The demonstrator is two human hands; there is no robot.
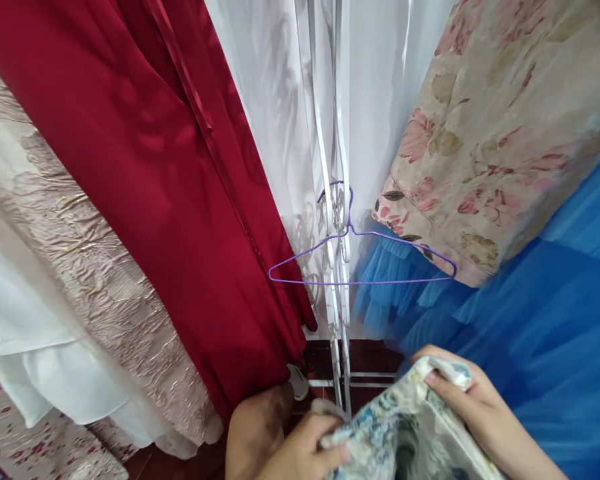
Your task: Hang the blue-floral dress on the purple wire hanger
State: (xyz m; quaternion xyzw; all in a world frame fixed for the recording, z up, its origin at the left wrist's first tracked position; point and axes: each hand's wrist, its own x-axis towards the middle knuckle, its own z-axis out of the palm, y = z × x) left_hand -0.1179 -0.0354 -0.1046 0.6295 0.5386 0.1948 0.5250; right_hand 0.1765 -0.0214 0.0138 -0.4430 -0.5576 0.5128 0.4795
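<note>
Both my hands grip a garment of pale fabric with a blue, green and yellow floral print, low in the view. On one edge of it my left hand is closed, fingers slightly blurred. Thumb on top, my right hand pinches the folded upper corner. The cloth opens between the hands and shows a paler inner side; its lower part runs out of the frame. Beyond them a bare purple wire hanger hangs on a white metal rack.
A long red dress and a textured pinkish dress hang at left, with white fabric in front. At right hang a beige floral garment and blue tulle. My bent leg and a shoe show below.
</note>
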